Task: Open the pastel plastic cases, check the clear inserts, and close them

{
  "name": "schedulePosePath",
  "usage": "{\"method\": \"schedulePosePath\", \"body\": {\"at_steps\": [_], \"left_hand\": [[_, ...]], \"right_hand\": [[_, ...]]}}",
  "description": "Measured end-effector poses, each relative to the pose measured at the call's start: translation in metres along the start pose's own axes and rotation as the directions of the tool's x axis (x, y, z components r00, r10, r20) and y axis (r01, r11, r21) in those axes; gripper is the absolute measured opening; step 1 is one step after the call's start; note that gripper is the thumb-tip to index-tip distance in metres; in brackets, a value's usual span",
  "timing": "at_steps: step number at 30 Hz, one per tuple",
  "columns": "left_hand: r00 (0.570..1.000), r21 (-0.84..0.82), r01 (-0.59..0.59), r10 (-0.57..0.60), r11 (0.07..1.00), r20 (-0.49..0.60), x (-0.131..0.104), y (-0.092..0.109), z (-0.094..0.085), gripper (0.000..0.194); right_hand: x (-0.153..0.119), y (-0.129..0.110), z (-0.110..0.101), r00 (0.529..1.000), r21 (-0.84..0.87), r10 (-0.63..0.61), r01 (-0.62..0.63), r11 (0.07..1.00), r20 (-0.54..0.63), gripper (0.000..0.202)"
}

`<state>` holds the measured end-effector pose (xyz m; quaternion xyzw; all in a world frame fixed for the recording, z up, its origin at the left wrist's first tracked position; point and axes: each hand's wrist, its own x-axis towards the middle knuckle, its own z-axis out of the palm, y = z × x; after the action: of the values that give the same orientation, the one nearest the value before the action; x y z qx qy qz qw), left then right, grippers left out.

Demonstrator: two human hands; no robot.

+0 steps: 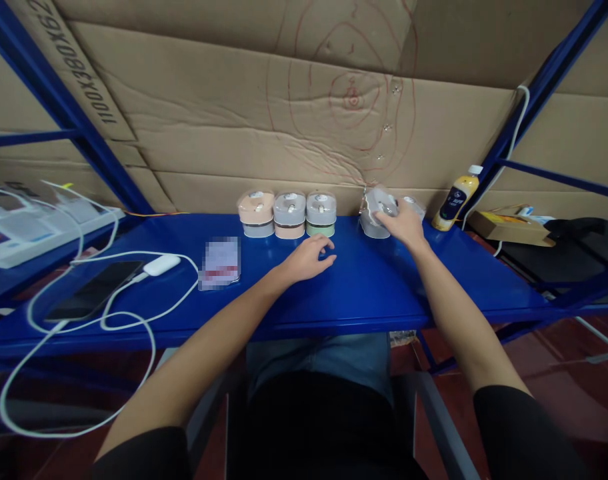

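My right hand [405, 225] is closed on a grey box with a clear cover [377, 223], at the right of the row against the cardboard. Another clear-covered box [413, 202] is mostly hidden behind that hand. My left hand [311, 259] hovers low over the blue shelf [369, 287], holding nothing, its fingers loosely bent and apart. Just beyond it stand three rounded two-tone boxes with clear covers: a peach-topped box [257, 212], a grey-and-peach box [289, 215] and a grey-and-green box [321, 212].
A blurred-out card or phone [220, 263] lies left of my left hand. Farther left are a dark phone [97, 290], white cables and a white power strip [49, 230]. A yellow drink bottle [454, 200] leans at the right, near an open carton [509, 228].
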<state>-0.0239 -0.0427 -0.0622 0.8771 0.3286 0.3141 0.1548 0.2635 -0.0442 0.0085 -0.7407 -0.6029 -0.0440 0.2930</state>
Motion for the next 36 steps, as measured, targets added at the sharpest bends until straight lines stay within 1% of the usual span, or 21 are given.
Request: {"method": "schedulePosePath", "body": {"at_steps": [1, 3, 4, 8, 11, 15, 17, 19, 21, 24, 26, 28, 29, 31, 33, 36], "left_hand": [[1.000, 0.000, 0.001, -0.001, 1.000, 0.003, 0.000, 0.000, 0.000, 0.025], [1.000, 0.000, 0.001, -0.001, 1.000, 0.006, 0.000, -0.001, 0.000, 0.026], [1.000, 0.001, 0.003, -0.003, 1.000, 0.005, 0.000, -0.001, 0.000, 0.026], [1.000, 0.006, 0.007, -0.007, 1.000, 0.008, 0.000, -0.001, -0.001, 0.026], [1.000, 0.009, 0.006, -0.006, 1.000, 0.016, 0.000, -0.001, -0.001, 0.027], [1.000, 0.027, 0.013, -0.014, 1.000, 0.025, -0.002, 0.000, -0.001, 0.028], [1.000, 0.064, -0.008, 0.008, 0.998, 0.002, -0.003, 0.003, -0.002, 0.027], [0.997, 0.153, -0.043, 0.052, 0.987, -0.052, -0.001, 0.007, -0.006, 0.029], [0.991, 0.270, -0.062, 0.092, 0.961, -0.099, 0.007, 0.009, -0.010, 0.039], [0.985, 0.409, -0.046, 0.109, 0.911, -0.130, 0.030, 0.007, -0.016, 0.068], [0.983, 0.470, -0.027, 0.108, 0.882, -0.145, 0.049, 0.002, -0.016, 0.088], [0.986, 0.502, -0.008, 0.091, 0.865, -0.141, 0.065, -0.003, -0.014, 0.101], [0.989, 0.508, 0.005, 0.072, 0.862, -0.133, 0.071, -0.006, -0.012, 0.104], [0.993, 0.505, 0.042, 0.021, 0.862, -0.119, 0.078, -0.008, -0.007, 0.103], [0.993, 0.485, 0.073, -0.017, 0.872, -0.119, 0.081, -0.009, -0.002, 0.097], [0.991, 0.442, 0.071, -0.014, 0.894, -0.131, 0.080, -0.007, 0.001, 0.080]], "right_hand": [[0.003, -0.001, 0.003, 1.000, -0.039, 0.021, -0.022, 0.999, -0.018, 0.088], [0.009, -0.005, 0.011, 0.997, -0.054, 0.073, -0.074, 0.996, -0.020, 0.088], [0.011, -0.007, 0.014, 0.997, -0.077, 0.079, -0.080, 0.994, -0.020, 0.087], [0.016, -0.015, 0.024, 0.997, -0.165, 0.067, -0.070, 0.984, -0.023, 0.081], [0.018, -0.018, 0.027, 0.998, -0.192, 0.052, -0.057, 0.980, -0.028, 0.075], [0.016, -0.019, 0.029, 0.994, -0.202, 0.073, -0.088, 0.975, -0.082, 0.074], [0.015, -0.018, 0.030, 0.993, -0.204, 0.073, -0.090, 0.975, -0.091, 0.075], [0.014, -0.016, 0.031, 0.994, -0.202, 0.058, -0.075, 0.977, -0.091, 0.075], [0.014, -0.014, 0.033, 0.994, -0.204, 0.044, -0.063, 0.977, -0.097, 0.073], [0.014, -0.012, 0.035, 0.992, -0.215, 0.033, -0.059, 0.975, -0.119, 0.072], [0.014, -0.011, 0.035, 0.991, -0.217, 0.029, -0.056, 0.974, -0.129, 0.072], [0.013, -0.010, 0.035, 0.991, -0.211, 0.026, -0.053, 0.976, -0.128, 0.071], [0.013, -0.010, 0.035, 0.992, -0.207, 0.027, -0.052, 0.977, -0.123, 0.070], [0.011, -0.010, 0.033, 0.993, -0.194, 0.031, -0.052, 0.980, -0.111, 0.070], [0.010, -0.011, 0.031, 0.995, -0.183, 0.033, -0.050, 0.982, -0.094, 0.069], [0.007, -0.013, 0.027, 0.997, -0.171, 0.037, -0.049, 0.984, -0.072, 0.069]]}}
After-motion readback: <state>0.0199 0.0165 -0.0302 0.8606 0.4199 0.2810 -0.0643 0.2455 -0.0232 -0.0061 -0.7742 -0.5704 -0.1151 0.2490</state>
